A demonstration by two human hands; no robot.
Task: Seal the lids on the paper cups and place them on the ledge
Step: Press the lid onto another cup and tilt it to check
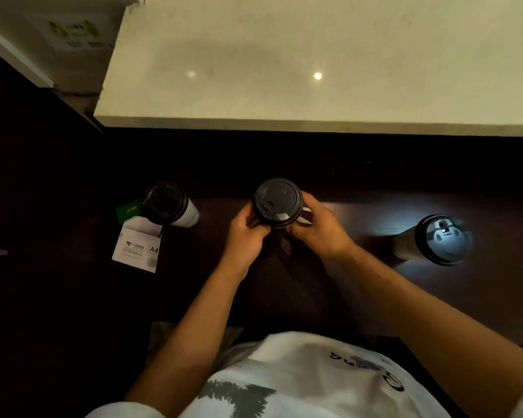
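Three paper cups with black lids stand on a dark wooden counter [360, 297]. The middle cup [277, 203] sits between my hands. My left hand [244, 236] grips its left side, fingers curled round the wall under the lid's rim. My right hand [317, 229] grips the right side the same way. The cup's body is mostly hidden by the lid and my fingers. A second cup [171, 206] stands to the left, a third cup [435, 240] to the right under a bright light patch. The pale stone ledge [314, 86] runs above, behind the counter.
A white paper package marked A4 [138, 247] with a green tag [127, 210] lies by the left cup. A white box [70, 34] stands at the ledge's left end. A dark wall drops from the ledge's front edge to the counter.
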